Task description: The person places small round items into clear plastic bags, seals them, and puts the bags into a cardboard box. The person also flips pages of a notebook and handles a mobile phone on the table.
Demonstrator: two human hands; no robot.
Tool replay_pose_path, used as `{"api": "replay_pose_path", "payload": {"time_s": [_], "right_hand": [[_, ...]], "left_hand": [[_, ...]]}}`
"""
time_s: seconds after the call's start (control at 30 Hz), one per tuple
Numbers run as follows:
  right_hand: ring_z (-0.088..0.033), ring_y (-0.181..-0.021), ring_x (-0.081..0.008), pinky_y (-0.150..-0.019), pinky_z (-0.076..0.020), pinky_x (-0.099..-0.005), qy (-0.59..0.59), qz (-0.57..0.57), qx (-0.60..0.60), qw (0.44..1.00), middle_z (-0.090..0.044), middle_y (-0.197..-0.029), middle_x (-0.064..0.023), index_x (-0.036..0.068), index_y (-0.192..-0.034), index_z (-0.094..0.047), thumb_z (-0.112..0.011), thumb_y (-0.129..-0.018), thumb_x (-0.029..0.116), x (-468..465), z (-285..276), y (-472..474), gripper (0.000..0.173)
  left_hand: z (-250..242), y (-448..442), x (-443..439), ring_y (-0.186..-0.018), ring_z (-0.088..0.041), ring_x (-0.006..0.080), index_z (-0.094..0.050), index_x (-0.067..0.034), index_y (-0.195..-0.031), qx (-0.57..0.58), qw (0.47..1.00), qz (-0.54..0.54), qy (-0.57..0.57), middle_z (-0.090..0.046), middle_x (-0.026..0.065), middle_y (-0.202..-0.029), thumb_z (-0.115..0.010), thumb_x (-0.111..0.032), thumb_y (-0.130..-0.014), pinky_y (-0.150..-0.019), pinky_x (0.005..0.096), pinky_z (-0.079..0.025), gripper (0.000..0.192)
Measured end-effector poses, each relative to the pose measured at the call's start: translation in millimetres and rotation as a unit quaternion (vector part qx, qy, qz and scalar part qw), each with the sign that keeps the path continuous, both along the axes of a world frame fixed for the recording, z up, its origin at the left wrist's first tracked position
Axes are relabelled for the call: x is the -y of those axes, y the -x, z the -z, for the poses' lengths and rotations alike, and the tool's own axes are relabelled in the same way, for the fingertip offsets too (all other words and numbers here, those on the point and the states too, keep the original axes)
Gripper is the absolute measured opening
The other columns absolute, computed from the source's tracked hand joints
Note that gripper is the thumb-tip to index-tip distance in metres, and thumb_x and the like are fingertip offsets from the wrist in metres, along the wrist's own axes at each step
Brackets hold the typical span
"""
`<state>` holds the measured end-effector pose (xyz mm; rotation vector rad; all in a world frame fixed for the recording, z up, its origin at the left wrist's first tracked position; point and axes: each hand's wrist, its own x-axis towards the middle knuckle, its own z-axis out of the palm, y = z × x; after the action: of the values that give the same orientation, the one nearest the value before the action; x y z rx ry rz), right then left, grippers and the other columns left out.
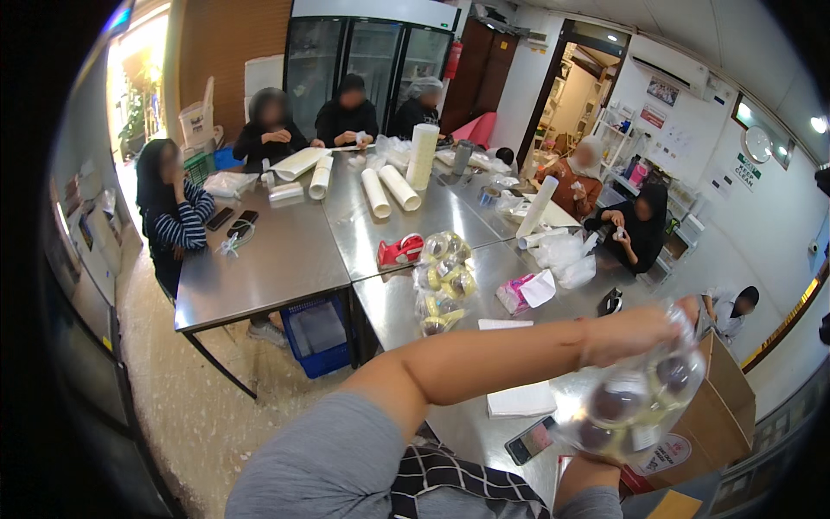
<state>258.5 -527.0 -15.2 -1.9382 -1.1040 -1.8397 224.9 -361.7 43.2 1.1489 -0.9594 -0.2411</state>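
Observation:
My left hand (632,334), blurred, reaches across to the right and grips the gathered top of a clear plastic bag (639,402). Inside the bag are several round clear jars with dark contents, yellowish parts and a white label. My right forearm (587,483) rises below the bag, whose bulk hides most of my right hand; its grip cannot be made out. Just beyond the bag stands an open cardboard carton (726,396) with a printed emblem. More bagged jars (444,282) with yellow lids rest on the steel table (382,305).
A phone (530,441) and white paper stack (522,399) lie near me. Farther off are a red tape dispenser (400,251), tissue pack (515,292), black dispenser (611,301), white rolls (391,188) and plastic bags (564,256). Several people sit around; a blue crate (318,337) is underneath.

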Motion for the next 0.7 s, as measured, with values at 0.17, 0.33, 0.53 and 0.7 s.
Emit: {"api": "replay_pose_path", "payload": {"time_s": [0.17,0.33,0.53,0.7], "right_hand": [[-0.048,-0.063,-0.0232,-0.067,-0.0419,-0.0415,0.137,0.032,0.094,0.986,-0.043,-0.067,-0.0068,0.006,-0.081,-0.048,-0.058,-0.074,0.013,-10,-63,12,0.014],[-0.046,-0.061,-0.0189,-0.066,-0.0404,-0.034,0.269,0.061,0.04,0.96,-0.044,-0.067,-0.002,0.009,-0.078,-0.056,-0.057,-0.071,0.014,-42,-80,47,0.008],[-0.05,-0.071,-0.0147,-0.07,-0.0401,-0.03,0.409,-0.029,-0.106,0.906,-0.05,-0.075,0.0006,0.01,-0.086,-0.061,-0.057,-0.071,0.016,-86,-31,52,0.016],[-0.052,-0.073,-0.0153,-0.066,-0.0407,-0.031,0.483,-0.126,-0.219,0.839,-0.053,-0.077,0.0002,0.009,-0.082,-0.06,-0.057,-0.071,0.015,-104,53,46,0.013]], "left_hand": [[30,4,-43,-0.093,-0.053,0.0181,-0.056,0.002,-0.103,0.09,0.989,-0.04,-0.111,-0.059,0.0086,-0.095,-0.043,-0.031,-0.096,-0.088,0.0317,-0.04,0.036],[75,20,-76,-0.114,-0.046,0.0285,-0.045,0.0,-0.123,0.147,0.917,-0.301,-0.219,-0.052,0.0168,-0.119,-0.045,-0.04,-0.093,-0.098,0.0374,-0.034,0.05],[198,6,-107,-0.115,-0.034,0.0371,-0.032,0.002,-0.132,0.184,0.925,-0.225,-0.244,-0.039,0.0219,-0.118,-0.054,-0.07,-0.072,-0.103,0.0451,-0.023,0.096],[325,5,-105,-0.114,-0.031,0.0358,-0.032,0.003,-0.132,0.146,0.932,-0.176,-0.282,-0.034,0.0219,-0.121,-0.055,-0.076,-0.066,-0.103,0.0444,-0.023,0.106]]}}
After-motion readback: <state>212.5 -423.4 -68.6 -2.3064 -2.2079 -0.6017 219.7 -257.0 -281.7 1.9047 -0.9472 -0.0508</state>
